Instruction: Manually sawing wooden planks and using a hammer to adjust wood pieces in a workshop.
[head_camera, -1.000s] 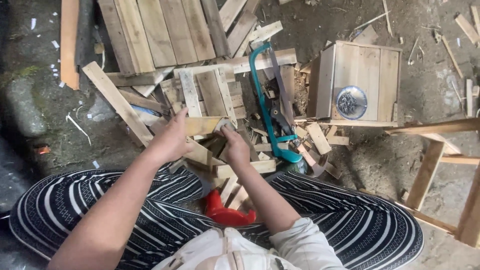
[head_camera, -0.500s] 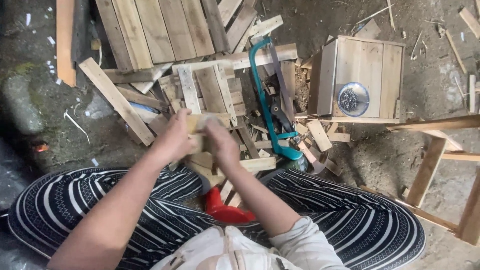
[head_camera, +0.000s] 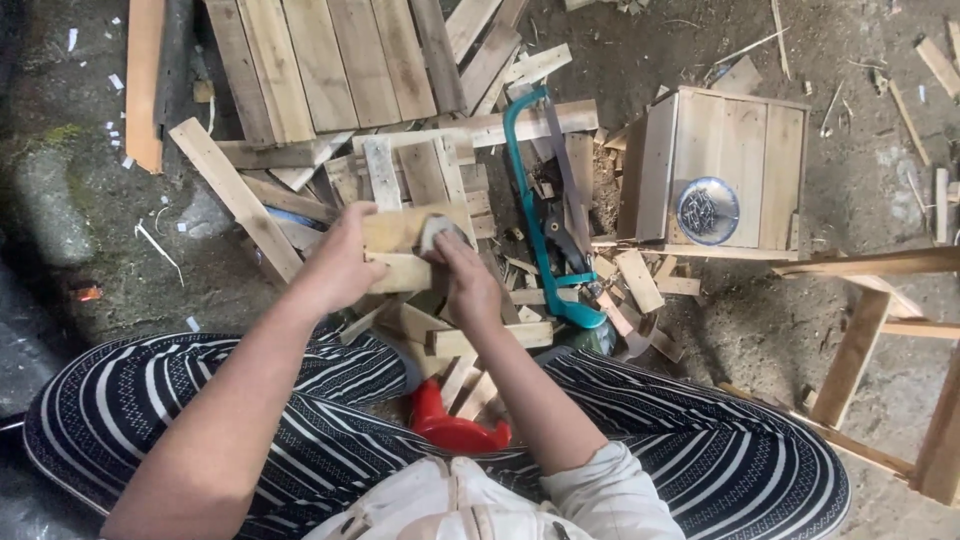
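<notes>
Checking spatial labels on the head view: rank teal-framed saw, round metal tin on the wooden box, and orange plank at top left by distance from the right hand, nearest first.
From the right hand:
1. Teal-framed saw, on the wood scraps just to the hand's right.
2. Round metal tin, farther right, on top of the wooden box.
3. Orange plank, far upper left, lying on the ground.

We see a bare dirt floor (head_camera: 80, 200) strewn with wood scraps, a slatted pallet (head_camera: 320, 60) at the top, a pale wooden box (head_camera: 730, 150) to the right, and an open timber frame (head_camera: 880, 300) at the right edge, under flat daylight.
</notes>
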